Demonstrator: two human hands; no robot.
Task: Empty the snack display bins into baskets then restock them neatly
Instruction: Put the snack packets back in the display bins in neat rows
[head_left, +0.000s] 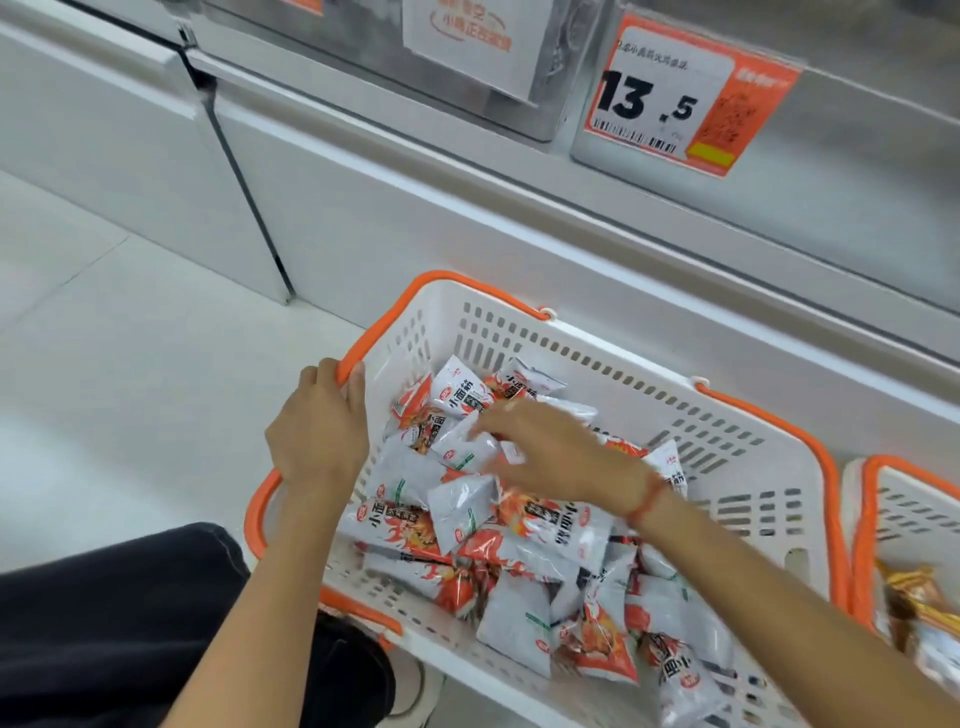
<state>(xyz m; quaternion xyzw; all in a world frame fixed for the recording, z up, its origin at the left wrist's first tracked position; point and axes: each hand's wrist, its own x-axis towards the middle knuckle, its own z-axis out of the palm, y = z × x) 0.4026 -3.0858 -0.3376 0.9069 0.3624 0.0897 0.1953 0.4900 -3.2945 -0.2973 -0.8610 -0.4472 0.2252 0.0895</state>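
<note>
Gripping the orange rim at the left end of the white basket (524, 332), my left hand (319, 431) has its fingers curled over the edge and the thumb on the inner side. That basket fills the lower middle of the frame, with slotted white walls and orange handles, and it is heaped with snack packets (498, 551), grey-white with red and orange flame print. My right hand (550, 449) reaches in from the lower right, palm down over the heap near the basket's centre; its fingertips are blurred where they meet a grey packet, so I cannot tell whether they pinch it or only touch it. A red string is tied round that wrist.

At the right edge of the frame stands a second basket (904, 499), just beside the first, with gold-coloured packets inside. Across the top runs the white display unit (415, 208), carrying an orange price tag (680, 93) reading 13.5 at upper right. My dark trouser leg (104, 623) fills the lower left.
</note>
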